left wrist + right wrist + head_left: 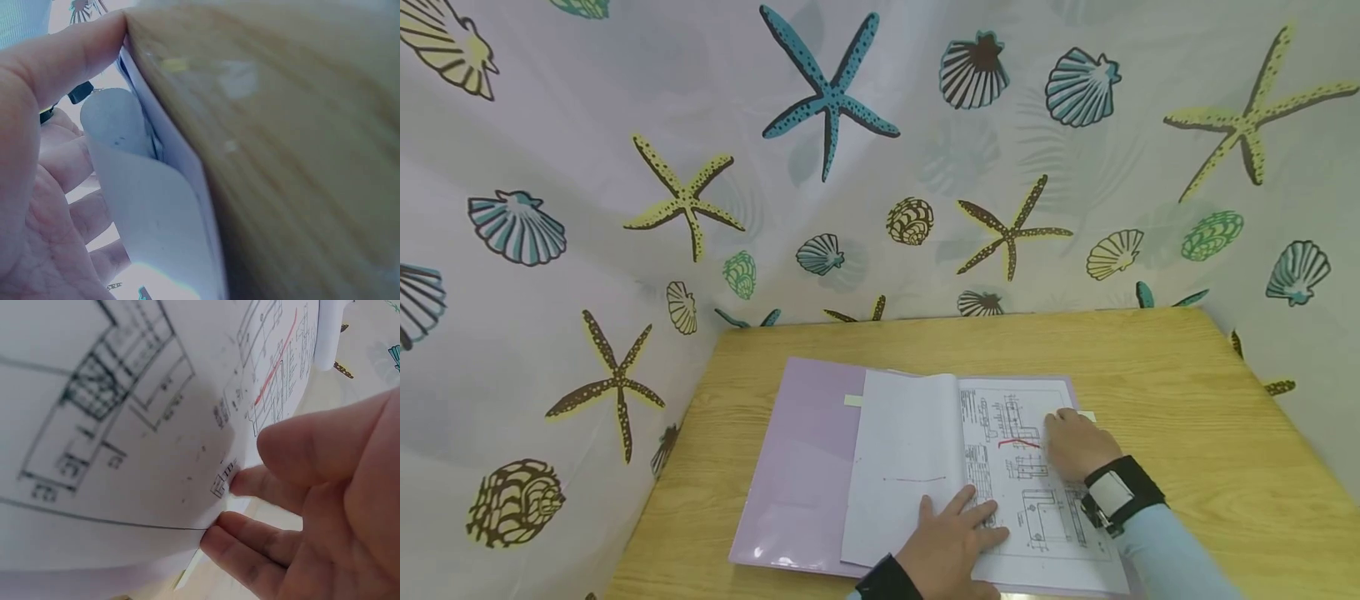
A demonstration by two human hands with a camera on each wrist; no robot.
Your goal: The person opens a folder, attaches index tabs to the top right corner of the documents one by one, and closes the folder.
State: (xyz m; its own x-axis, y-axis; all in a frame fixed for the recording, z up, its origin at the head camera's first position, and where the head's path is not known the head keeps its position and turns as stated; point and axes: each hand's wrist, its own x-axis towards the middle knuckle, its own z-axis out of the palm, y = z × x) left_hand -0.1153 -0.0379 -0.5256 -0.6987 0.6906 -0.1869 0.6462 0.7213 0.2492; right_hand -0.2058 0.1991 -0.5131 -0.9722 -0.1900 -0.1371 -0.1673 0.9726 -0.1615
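Head view: splayed left hand (951, 543) and unclenched right hand (1078, 446) partly cover drawing page (1033, 567) before patterned backdrop (910, 150).

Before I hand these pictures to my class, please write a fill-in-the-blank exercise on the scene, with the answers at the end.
1. The open, glossy folder on the yellowish wooden table is light ____ in colour.
2. The bold, bent line marked on the white, printed paper page is coloured ____.
3. In the head view, the bare right hand is at that page's ____ edge.
4. The white backdrop is printed with shells and five-armed ____.
Answers: purple; red; right; starfish.
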